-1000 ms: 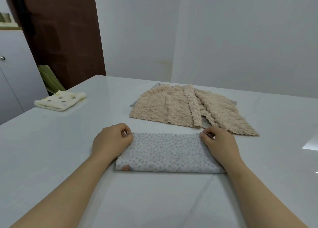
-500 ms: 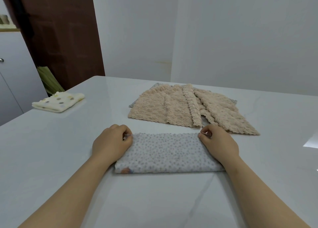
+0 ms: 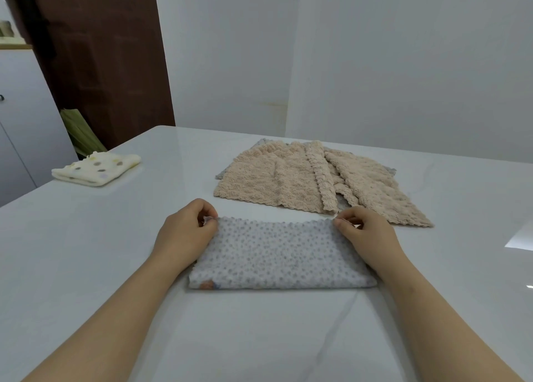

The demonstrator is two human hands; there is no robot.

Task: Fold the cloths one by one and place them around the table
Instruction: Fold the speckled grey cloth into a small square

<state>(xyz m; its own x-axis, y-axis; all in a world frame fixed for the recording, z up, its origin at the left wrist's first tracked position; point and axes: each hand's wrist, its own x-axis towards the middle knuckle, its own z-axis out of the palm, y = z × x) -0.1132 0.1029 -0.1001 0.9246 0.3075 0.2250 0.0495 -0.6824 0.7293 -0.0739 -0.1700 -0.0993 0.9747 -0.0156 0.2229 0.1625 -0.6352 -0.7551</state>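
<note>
Two hands on one cloth, head view, the only view supplied. Left hand [image 3: 184,234] pinches the far-left corner of the grey dotted cloth [image 3: 282,254]; right hand [image 3: 366,234] pinches the far-right corner, fingers of both curled onto the edge. The grey dotted cloth lies flat on the white surface [image 3: 86,266] directly before the person, as a long doubled band. Its near edge looks like the fold, and its open edges lie under the fingers.

Beyond it, near but apart, lie the beige cloths [image 3: 288,177], unfolded and overlapping, with the edge of a second grey cloth [image 3: 223,174] showing beneath them. A cream spotted cloth [image 3: 96,168], folded to a small square, sits well apart near the far-left edge of the surface.

Assessment: the step in hand appears to be the squaring of the first fold on the grey dotted cloth. One cloth looks finished and placed; the beige cloths are not yet begun, so the task is judged early. The next move would call for bringing one short end across onto the other, corners matched, then setting the square at a free spot on the surface.

Markings: no brand or writing can be read. A small orange-brown patch [image 3: 206,285] at the near-left corner may be a tag; it is too small to tell.
</note>
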